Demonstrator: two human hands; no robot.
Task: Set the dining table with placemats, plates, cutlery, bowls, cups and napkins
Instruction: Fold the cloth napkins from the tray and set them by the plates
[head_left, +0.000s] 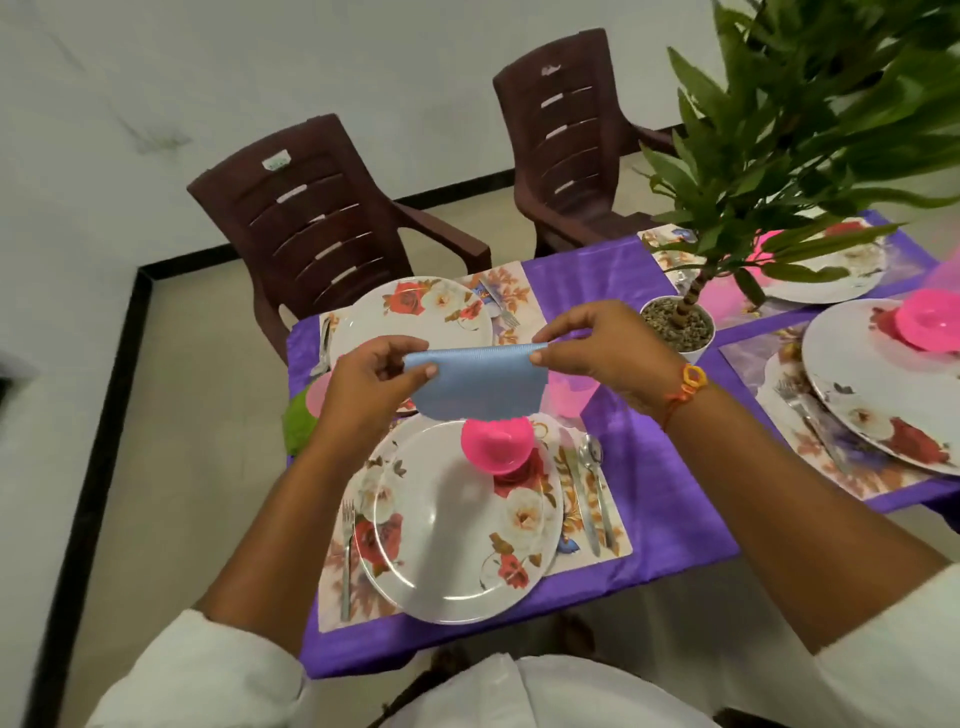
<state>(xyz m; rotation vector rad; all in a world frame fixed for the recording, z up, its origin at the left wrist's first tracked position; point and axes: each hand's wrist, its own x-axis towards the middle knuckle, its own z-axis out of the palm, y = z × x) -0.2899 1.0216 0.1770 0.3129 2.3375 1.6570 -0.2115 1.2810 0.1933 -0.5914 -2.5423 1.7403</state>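
Your white sleeves (208, 670) are framing the bottom edge, both arms reaching out over the purple cloth (670, 509). Just beyond them, the near plate (457, 551) is sitting on a floral placemat (615, 551), with a fork (347, 551) lying to its left and a knife (582, 499) and spoon (595, 467) lying side by side to its right. A pink bowl (496, 447) is resting on that plate's far rim. Above the bowl you are holding the blue napkin (478, 387) in the air, stretched between your hands. Your left hand (371, 384) is pinching its top left corner, and your right hand (608, 353), an orange band (693, 376) at its wrist, is pinching the top right corner. A pink cup (566, 395) is standing behind the napkin's right edge. Farther on, the far plate (415, 317) is lying on its own mat, a plant pot (675, 325) is standing to the right, and two brown chairs (322, 223) are standing past the table.
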